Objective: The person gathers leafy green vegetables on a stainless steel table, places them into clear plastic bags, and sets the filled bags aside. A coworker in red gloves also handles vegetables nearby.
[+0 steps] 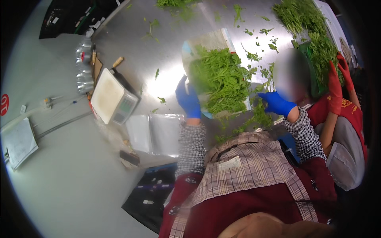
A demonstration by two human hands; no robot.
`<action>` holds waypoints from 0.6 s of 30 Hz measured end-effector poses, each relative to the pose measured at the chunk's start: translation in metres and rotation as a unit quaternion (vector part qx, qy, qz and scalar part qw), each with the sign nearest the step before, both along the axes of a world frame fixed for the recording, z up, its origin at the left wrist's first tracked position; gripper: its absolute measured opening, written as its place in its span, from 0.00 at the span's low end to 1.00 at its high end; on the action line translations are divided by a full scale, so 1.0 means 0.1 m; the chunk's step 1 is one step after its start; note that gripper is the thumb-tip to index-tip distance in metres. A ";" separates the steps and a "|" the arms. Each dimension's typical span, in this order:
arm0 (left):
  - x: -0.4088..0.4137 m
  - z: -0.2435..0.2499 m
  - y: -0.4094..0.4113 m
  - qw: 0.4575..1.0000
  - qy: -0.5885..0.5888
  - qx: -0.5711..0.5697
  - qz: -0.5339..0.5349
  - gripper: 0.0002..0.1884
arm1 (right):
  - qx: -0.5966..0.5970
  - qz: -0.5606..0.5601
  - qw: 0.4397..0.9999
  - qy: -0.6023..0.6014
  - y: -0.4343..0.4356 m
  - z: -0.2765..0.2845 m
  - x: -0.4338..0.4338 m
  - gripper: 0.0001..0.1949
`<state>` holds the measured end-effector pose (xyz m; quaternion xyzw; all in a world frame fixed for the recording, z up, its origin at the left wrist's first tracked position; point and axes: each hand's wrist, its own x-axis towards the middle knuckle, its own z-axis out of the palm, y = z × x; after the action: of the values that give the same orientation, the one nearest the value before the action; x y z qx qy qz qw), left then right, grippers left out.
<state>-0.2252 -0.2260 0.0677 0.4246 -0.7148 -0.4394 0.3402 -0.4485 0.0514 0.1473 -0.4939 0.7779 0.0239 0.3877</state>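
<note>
A heap of leafy greens (223,80) lies on a beige, flat mat or board (214,41) with pale blue corners, directly before me on the metal table. My left hand (189,99), in a blue glove, is beside the mat's left edge with finger and thumb apart; blur hides whether it touches the edge. To the right of the heap, my right hand (278,103), also blue-gloved, has its fingers spread near loose green stems (262,116). Nothing is plainly gripped in it, though contact with the stems is unclear.
A weighing scale (108,96) and a wooden-handled tool (118,62) stand left. Clear plastic bags (153,134) lie at the near edge, close to a phone (129,157). At right, a co-worker's red-gloved hands (336,83) are at greens over a green crate (312,71).
</note>
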 end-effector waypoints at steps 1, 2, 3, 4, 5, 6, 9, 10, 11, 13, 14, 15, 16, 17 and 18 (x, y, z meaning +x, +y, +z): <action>0.07 -0.01 0.05 0.998 0.040 0.039 0.014 0.20 | -0.026 -0.033 0.999 -0.022 0.04 0.05 0.04 0.24; 0.15 -0.01 0.14 0.999 0.028 0.040 0.024 0.18 | -0.052 -0.066 0.996 -0.044 0.04 0.11 0.06 0.27; 0.24 -0.03 0.13 1.000 0.009 0.024 0.011 0.17 | -0.086 -0.093 0.990 -0.066 -0.19 0.18 0.08 0.29; 0.32 -0.07 0.14 1.000 -0.011 0.008 -0.004 0.16 | -0.086 -0.123 0.987 -0.056 -0.50 0.27 0.09 0.27; 0.36 -0.11 0.17 0.999 -0.028 -0.007 -0.025 0.16 | -0.235 -0.178 0.953 -0.072 -0.67 0.18 0.12 0.26; 0.27 0.05 0.26 0.993 -0.090 -0.015 -0.076 0.14 | -0.327 -0.148 0.934 0.009 -0.86 0.14 0.09 0.26; 0.07 0.16 0.72 0.983 -0.063 -0.097 -0.140 0.18 | -0.380 -0.074 0.921 0.048 -1.37 0.06 0.16 0.35; 0.03 0.14 0.80 0.976 -0.088 -0.103 -0.168 0.19 | -0.403 -0.030 0.911 0.079 -1.56 -0.12 0.21 0.36; 0.02 0.12 0.84 0.968 -0.115 -0.110 -0.193 0.20 | -0.425 0.015 0.898 0.109 -1.72 -0.25 0.25 0.37; 0.03 0.07 0.91 0.954 -0.142 -0.131 -0.227 0.22 | -0.390 0.077 0.907 0.140 -1.90 -0.40 0.27 0.37; 0.07 0.01 0.94 0.949 -0.144 -0.146 -0.237 0.23 | -0.369 0.081 0.919 0.116 -1.93 -0.46 0.23 0.36; 0.12 -0.02 1.00 0.945 -0.146 -0.158 -0.247 0.25 | -0.345 0.086 0.930 0.090 -1.98 -0.55 0.21 0.36; 0.13 -0.01 1.00 0.943 -0.151 -0.161 -0.247 0.24 | -0.321 0.062 0.945 0.026 -2.01 -0.63 0.11 0.35; 0.14 0.00 1.00 0.942 -0.155 -0.164 -0.248 0.24 | -0.294 0.037 0.954 -0.037 -2.04 -0.70 0.00 0.35; 0.16 0.00 1.00 0.941 -0.162 -0.167 -0.247 0.23 | -0.277 0.035 0.959 -0.059 -2.08 -0.71 -0.09 0.34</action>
<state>-0.2092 -0.1257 0.0678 0.2371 -0.9057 -0.3095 0.1664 -0.4576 -0.1568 0.0761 -0.6092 0.7120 -0.2080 0.2803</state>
